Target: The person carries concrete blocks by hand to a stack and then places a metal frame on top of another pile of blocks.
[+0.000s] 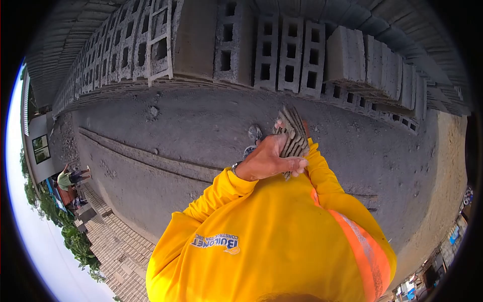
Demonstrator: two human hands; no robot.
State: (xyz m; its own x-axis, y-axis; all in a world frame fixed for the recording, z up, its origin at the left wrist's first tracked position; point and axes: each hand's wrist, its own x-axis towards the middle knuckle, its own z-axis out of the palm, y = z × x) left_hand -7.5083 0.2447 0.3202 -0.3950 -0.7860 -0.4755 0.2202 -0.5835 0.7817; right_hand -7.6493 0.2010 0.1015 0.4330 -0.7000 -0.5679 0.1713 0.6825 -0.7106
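Observation:
A stack of thin, rough-edged grey flat pieces [293, 132] is held in front of my chest. My left hand [269, 157], with a watch at its wrist, grips the near left side of the stack, thumb lying across the lower end. Behind the pieces, at their right edge, a little of my right hand [306, 129] shows; its fingers are hidden by the stack. Both arms wear yellow sleeves. Below the hands, part of my shoe [255, 133] rests on the grey ground.
Hollow concrete blocks [226, 48] stand in a long row ahead, with more blocks [370, 63] piled at the right. A long strip [151, 153] lies on the dusty ground [201, 121] at left. Far left, a person [70, 177] is near stacked blocks [118, 241] and a building [41, 146].

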